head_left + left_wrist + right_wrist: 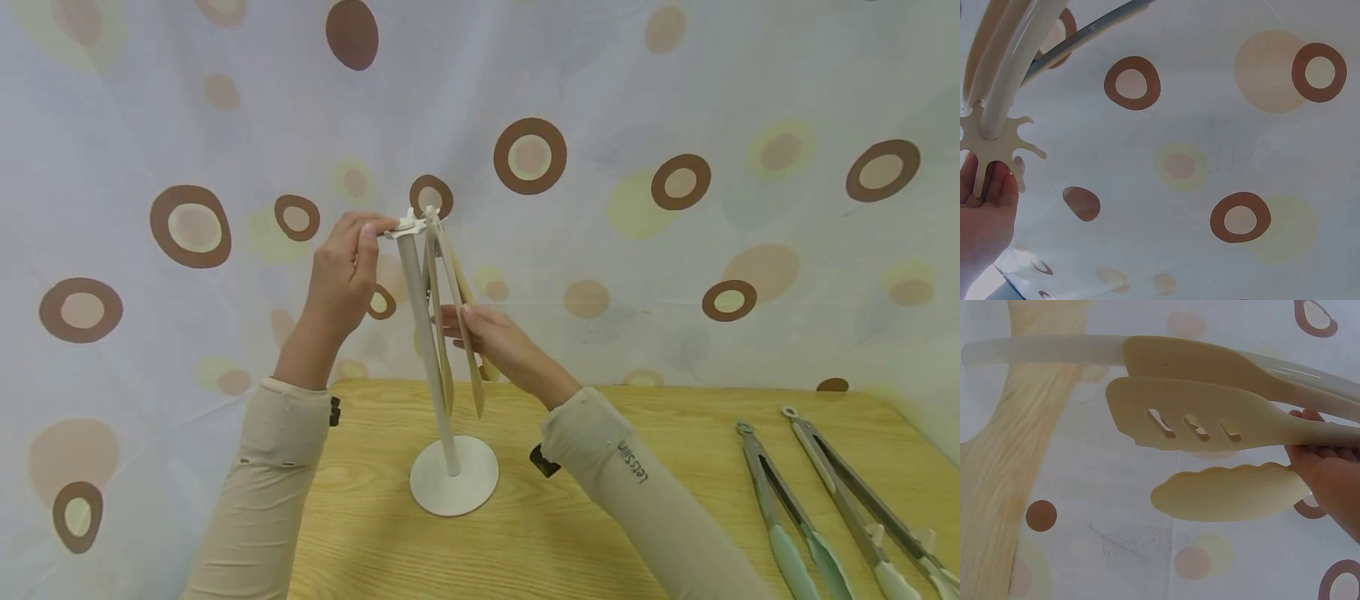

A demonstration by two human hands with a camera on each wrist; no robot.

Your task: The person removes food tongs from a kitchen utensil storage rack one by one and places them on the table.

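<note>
A cream utensil stand with a round base stands tilted on the wooden table. My left hand pinches its hooked top between thumb and fingers. From the hooks hang a slotted turner, a solid turner and tongs with a scalloped cream head. Partway down the hanging utensils, my right hand grips the slotted turner's handle, its fingers partly hidden behind it. The tongs' head shows just beside that hand in the right wrist view.
On the right of the wooden table lie green-tipped tongs and a second pair of metal tongs with pale tips. A curtain with brown and yellow circles hangs close behind the stand.
</note>
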